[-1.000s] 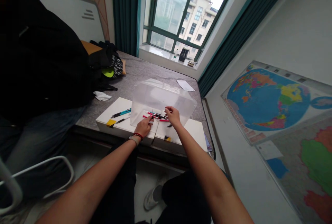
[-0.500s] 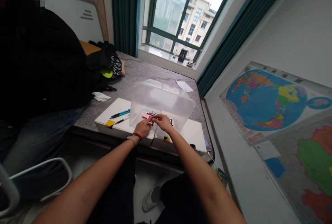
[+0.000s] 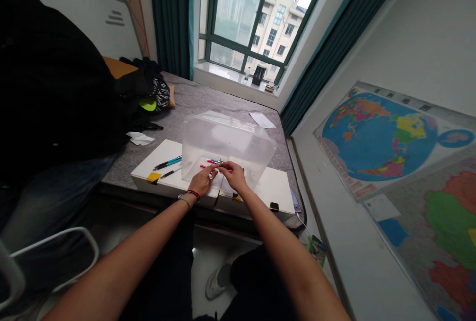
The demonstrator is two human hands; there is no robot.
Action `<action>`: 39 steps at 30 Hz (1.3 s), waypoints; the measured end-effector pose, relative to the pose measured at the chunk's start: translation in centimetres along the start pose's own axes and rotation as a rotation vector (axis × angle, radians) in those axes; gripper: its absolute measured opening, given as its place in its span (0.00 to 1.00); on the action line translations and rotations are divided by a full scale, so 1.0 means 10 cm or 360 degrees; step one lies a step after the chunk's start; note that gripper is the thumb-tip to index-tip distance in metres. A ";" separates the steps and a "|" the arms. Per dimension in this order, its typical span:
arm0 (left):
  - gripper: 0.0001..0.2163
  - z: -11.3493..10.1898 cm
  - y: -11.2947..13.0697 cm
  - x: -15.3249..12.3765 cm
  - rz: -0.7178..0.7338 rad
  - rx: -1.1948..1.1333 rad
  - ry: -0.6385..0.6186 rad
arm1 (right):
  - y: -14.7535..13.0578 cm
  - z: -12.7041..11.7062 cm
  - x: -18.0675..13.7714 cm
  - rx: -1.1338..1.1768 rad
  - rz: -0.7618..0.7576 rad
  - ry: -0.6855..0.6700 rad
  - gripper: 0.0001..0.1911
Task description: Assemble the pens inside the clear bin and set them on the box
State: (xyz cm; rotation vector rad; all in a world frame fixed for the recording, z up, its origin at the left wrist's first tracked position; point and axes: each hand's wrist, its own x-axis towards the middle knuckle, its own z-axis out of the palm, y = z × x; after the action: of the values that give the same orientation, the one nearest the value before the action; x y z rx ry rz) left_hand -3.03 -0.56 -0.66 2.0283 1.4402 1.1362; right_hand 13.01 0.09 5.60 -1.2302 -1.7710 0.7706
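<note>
My left hand (image 3: 202, 180) and my right hand (image 3: 233, 175) meet at the open front of a clear plastic bin (image 3: 232, 135) lying on its side. My left fingers are closed in a pinch on a slim piece that looks like a pen, its pale end (image 3: 210, 176) showing below them. My right thumb and fingertips press together beside it; what they pinch is too small to make out. Just beyond the fingertips lie red pen pieces (image 3: 203, 166) and a blue-and-red pen (image 3: 212, 161), partly hidden by my hands.
Blue and black pens (image 3: 167, 163) lie on the left white box (image 3: 143, 169), with a black-and-clear pen (image 3: 171, 172) beside them. A crumpled tissue (image 3: 140, 138) and a white paper (image 3: 262, 120) rest on the grey table (image 3: 208, 98). Another person (image 3: 55, 88) sits at left.
The view has shifted slightly, so the scene sits a little further left and up. My hands stay together at the bin's opening, with the right fingers slightly repositioned.
</note>
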 end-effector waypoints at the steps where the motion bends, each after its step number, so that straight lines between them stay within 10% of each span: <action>1: 0.19 -0.01 0.00 0.00 -0.0001 0.0002 -0.0002 | 0.02 0.00 0.00 0.0021 0.0000 0.0006 0.08; 22: 0.22 -0.04 -0.07 0.02 -0.0235 0.0044 -0.0058 | -0.03 -0.38 0.01 0.0734 0.0640 -0.0010 0.15; 39: 0.11 -0.05 -0.08 0.03 -0.0163 -0.0198 0.0152 | -0.14 -0.39 0.17 -0.1012 -0.0018 -0.0294 0.11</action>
State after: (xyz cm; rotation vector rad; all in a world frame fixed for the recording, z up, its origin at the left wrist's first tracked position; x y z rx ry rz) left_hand -3.85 -0.04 -0.78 1.8174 1.4625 1.2610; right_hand 15.58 1.37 9.07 -1.5856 -2.2715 0.3169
